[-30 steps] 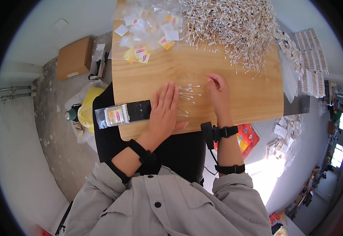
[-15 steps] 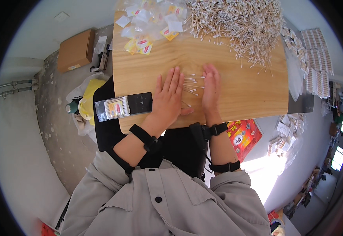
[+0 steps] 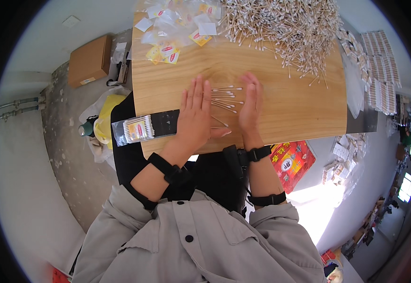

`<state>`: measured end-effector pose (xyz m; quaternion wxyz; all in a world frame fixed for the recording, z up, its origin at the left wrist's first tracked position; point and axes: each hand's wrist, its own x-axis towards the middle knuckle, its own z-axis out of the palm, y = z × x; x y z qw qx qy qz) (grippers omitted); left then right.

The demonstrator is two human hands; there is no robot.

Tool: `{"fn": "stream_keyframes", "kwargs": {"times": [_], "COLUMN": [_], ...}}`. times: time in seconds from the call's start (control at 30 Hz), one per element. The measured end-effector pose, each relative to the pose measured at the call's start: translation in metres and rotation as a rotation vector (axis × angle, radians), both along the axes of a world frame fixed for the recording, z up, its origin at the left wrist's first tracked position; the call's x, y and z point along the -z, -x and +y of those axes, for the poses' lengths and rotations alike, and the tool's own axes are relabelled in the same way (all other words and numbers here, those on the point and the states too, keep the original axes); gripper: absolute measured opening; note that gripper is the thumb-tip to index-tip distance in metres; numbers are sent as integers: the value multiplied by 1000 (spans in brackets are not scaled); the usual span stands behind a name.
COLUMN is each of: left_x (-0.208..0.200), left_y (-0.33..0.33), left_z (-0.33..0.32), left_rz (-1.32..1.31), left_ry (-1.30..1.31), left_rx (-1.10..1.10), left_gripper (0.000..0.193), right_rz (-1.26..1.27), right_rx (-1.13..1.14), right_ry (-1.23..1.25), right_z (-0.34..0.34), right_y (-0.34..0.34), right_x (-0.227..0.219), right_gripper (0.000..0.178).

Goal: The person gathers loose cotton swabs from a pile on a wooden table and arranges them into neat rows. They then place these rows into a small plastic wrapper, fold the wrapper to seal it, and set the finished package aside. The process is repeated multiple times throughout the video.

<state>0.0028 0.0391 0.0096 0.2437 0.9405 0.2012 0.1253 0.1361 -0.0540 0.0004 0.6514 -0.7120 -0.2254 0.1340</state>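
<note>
Several loose cotton swabs (image 3: pixel 224 98) lie side by side on the wooden tabletop (image 3: pixel 300 106), between my two hands. My left hand (image 3: pixel 194 115) rests flat with fingers stretched over their left ends, hiding these; its thumb points right, close to a lone swab (image 3: pixel 219 121). Standing on its edge, my right hand (image 3: pixel 250 106) is just beyond the swabs' right tips, its fingers extended and slightly blurred. To the left, a clear packet of cotton swabs (image 3: pixel 138 129) with a yellow label sits on a black strip (image 3: pixel 166 123) at the table's edge.
A large heap of cotton swabs (image 3: pixel 285 30) covers the far right of the table. Clear bags with yellow cards (image 3: pixel 167 49) lie at the far left. Stacked swab packets (image 3: pixel 382 70) stand beyond the right edge. A cardboard box (image 3: pixel 90 61) is on the floor.
My left hand has slid slightly left, showing more of the swabs. My right hand has shifted a little left, with its fingers straighter.
</note>
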Motion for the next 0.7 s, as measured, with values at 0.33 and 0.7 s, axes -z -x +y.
{"fn": "stream_keyframes", "kwargs": {"times": [0.33,0.7], "left_x": [-5,-2], "left_y": [6,-8], "left_z": [-12,27], "left_rz": [123,-35], "left_ry": [-23,-97], "left_rx": [-16,39], "left_gripper": [133,112], "right_rz": [61,313], "right_rx": [-97,-51], "right_ry": [-123,-317], "right_z": [18,7], "right_y": [16,-2], "right_x": [7,15], "right_gripper": [48,57]}}
